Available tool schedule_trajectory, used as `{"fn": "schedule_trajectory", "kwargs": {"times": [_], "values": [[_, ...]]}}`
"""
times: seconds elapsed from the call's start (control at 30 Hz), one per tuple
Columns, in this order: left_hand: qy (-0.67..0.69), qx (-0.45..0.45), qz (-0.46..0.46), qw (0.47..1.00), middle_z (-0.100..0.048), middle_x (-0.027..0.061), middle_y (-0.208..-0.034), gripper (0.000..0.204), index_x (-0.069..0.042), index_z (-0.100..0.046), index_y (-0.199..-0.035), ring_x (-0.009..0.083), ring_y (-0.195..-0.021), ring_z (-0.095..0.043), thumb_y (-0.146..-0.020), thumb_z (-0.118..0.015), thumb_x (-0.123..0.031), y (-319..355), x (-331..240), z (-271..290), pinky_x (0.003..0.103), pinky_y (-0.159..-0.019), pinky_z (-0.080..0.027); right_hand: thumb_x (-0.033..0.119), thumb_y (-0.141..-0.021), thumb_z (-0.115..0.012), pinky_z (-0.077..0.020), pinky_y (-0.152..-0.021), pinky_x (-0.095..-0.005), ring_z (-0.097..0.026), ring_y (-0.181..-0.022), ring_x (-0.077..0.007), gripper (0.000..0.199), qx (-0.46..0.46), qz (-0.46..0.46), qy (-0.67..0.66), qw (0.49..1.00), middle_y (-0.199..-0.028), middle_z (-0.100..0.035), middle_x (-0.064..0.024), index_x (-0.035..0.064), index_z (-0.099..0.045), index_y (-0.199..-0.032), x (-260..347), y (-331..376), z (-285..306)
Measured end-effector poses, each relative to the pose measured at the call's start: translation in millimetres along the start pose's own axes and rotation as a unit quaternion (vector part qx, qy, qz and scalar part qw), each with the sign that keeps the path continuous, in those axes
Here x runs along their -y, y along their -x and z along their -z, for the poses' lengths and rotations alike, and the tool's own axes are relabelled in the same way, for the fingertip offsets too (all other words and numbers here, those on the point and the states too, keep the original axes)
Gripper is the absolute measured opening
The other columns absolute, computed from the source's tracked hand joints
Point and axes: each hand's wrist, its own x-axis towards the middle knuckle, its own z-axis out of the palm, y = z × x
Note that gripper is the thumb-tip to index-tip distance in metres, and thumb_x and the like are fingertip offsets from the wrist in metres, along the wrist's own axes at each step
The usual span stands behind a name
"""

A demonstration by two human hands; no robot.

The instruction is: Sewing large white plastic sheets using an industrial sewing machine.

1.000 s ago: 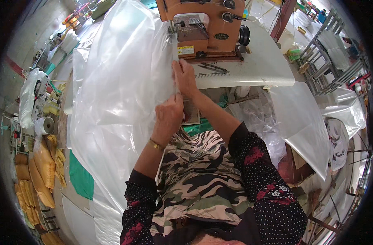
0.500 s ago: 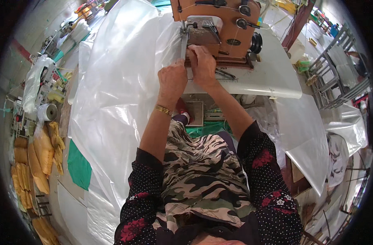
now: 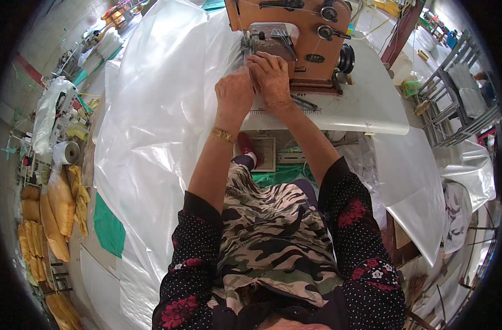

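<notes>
A brown sewing machine stands on a white table. A large translucent white plastic sheet spreads left of it and hangs over the front. My left hand is closed on the sheet's edge, just in front of the needle area. Right beside it, my right hand is closed, with curled fingers at the same edge under the machine's arm. My fingertips and the bit of sheet between them are mostly hidden. A dark slim metal tool lies on the table by my right wrist.
A red-shod foot is at a pedal plate below the table. Yellow bundles and a roll lie at the left. A grey metal rack stands at the right. More plastic sheeting hangs from the table's right side.
My right hand has shifted slightly, its fingers now more curled and closer to the needle area. My left hand has turned a little and moved up slightly. The view has shifted slightly.
</notes>
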Motion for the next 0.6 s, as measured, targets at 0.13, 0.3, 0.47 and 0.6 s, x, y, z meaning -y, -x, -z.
{"fn": "schedule_trajectory", "kwargs": {"times": [0.13,0.3,0.47,0.6], "values": [[0.018,-0.027,-0.002,0.999,-0.064,0.0173,-0.072,0.014,-0.005,-0.059,-0.085,0.0375,-0.069,-0.064,-0.089,-0.055,-0.018,-8,4,-4,0.048,-0.064,-0.051,0.009,-0.077,-0.066,-0.0343,-0.099,-0.0421,-0.051,-0.117,-0.0229,0.036,-0.003,-0.010,-0.015,1.000,-0.124,-0.059,0.0004,0.0118,-0.060,-0.113,-3,-5,-5],[0.025,0.004,0.036,0.999,-0.066,0.0151,-0.080,0.016,-0.009,-0.064,-0.099,0.0357,-0.069,-0.064,-0.088,-0.055,-0.015,22,-6,3,0.047,-0.063,-0.051,0.014,-0.081,-0.064,-0.0340,-0.099,-0.0422,-0.050,-0.116,-0.0230,0.032,-0.006,-0.005,-0.010,1.000,-0.123,-0.059,-0.0002,0.0114,-0.061,-0.112,-12,-2,-6],[0.038,0.008,0.085,0.996,-0.066,0.0106,-0.085,0.029,-0.012,-0.064,-0.116,0.0335,-0.067,-0.064,-0.088,-0.057,-0.015,71,-13,14,0.044,-0.059,-0.050,0.009,-0.080,-0.062,-0.0345,-0.096,-0.0404,-0.052,-0.113,-0.0221,0.031,-0.023,-0.006,-0.011,1.000,-0.121,-0.061,0.0019,0.0131,-0.062,-0.111,-11,-2,-8],[0.032,0.036,0.054,0.997,-0.065,0.0076,-0.081,0.029,-0.012,-0.064,-0.115,0.0292,-0.062,-0.063,-0.087,-0.060,-0.014,96,-2,16,0.039,-0.053,-0.048,0.010,-0.083,-0.060,-0.0337,-0.095,-0.0399,-0.053,-0.112,-0.0223,0.028,-0.032,0.000,-0.039,0.999,-0.120,-0.062,0.0012,0.0125,-0.062,-0.111,-8,-3,-9]]}}
